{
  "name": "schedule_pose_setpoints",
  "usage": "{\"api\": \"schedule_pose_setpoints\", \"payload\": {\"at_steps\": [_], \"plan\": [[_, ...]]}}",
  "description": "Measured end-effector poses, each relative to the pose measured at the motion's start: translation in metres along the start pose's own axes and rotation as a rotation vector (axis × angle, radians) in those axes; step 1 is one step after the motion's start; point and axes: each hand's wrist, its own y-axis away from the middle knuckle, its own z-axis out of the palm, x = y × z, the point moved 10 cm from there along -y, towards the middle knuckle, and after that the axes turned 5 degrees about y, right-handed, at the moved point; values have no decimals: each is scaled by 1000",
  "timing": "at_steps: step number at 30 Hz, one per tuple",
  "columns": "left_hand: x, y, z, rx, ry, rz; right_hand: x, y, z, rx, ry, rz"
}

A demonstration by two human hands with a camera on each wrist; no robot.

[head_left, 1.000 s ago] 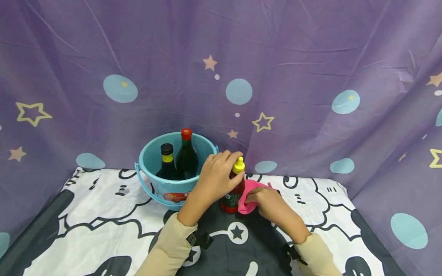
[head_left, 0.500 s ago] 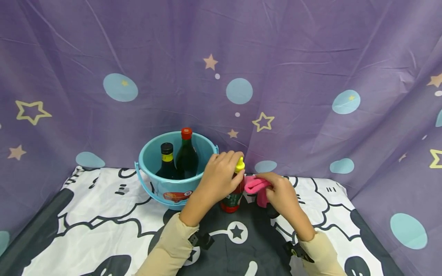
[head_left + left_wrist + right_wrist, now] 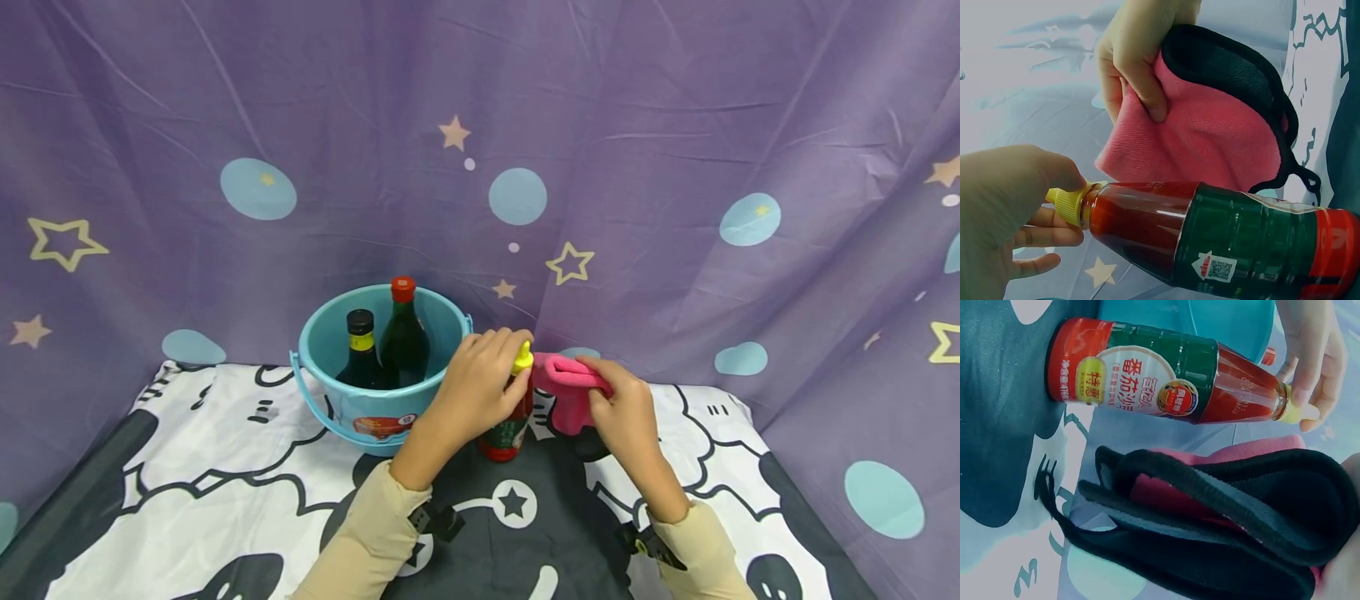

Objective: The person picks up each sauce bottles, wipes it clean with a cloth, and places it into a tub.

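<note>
A ketchup bottle (image 3: 502, 440) with red sauce, a green label and a yellow cap (image 3: 523, 360) stands upright on the patterned cloth. My left hand (image 3: 480, 375) holds it by the cap and neck, thumb against the cap in the left wrist view. Just right of the bottle, my right hand (image 3: 628, 417) pinches a folded pink cleaning cloth (image 3: 572, 400), raised off the surface. Its dark edging (image 3: 1235, 506) and a hanging dark loop (image 3: 1063, 519) show in the right wrist view. The cloth's folds hide part of the right fingers.
A light blue bucket (image 3: 322, 387) stands to the left, close to the left wrist. Inside it are a black-capped bottle (image 3: 362, 362) and a red-capped green bottle (image 3: 405, 342). Behind hangs a purple curtain (image 3: 637, 167) with stars and dots.
My right hand has lifted the pink cloth from low on the bottle's right side up toward the cap level, folding its upper edge. The left hand and bottle have stayed put.
</note>
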Motion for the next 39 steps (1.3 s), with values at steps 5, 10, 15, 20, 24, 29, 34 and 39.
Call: {"api": "schedule_pose_setpoints", "payload": {"at_steps": [5,10,15,20,24,29,34,39], "plan": [[-4,1,2,-55,37,-9,-1,-1,-3,23,-21,0],[-10,2,3,-115,69,-22,-2,-2,-5,38,-36,-5],[-13,2,2,-145,90,-29,3,-3,-2,-1,-61,42],[-13,2,0,-145,110,-33,11,-2,-3,-2,-115,129],[-13,2,-2,-138,111,-30,2,0,-13,137,-214,65],[-10,0,-6,-94,96,15,-39,7,-11,170,-315,-262],[-7,0,-9,-48,99,51,-66,21,6,68,-282,-498],[-7,1,-9,-42,113,52,-70,27,18,26,-125,-536]]}}
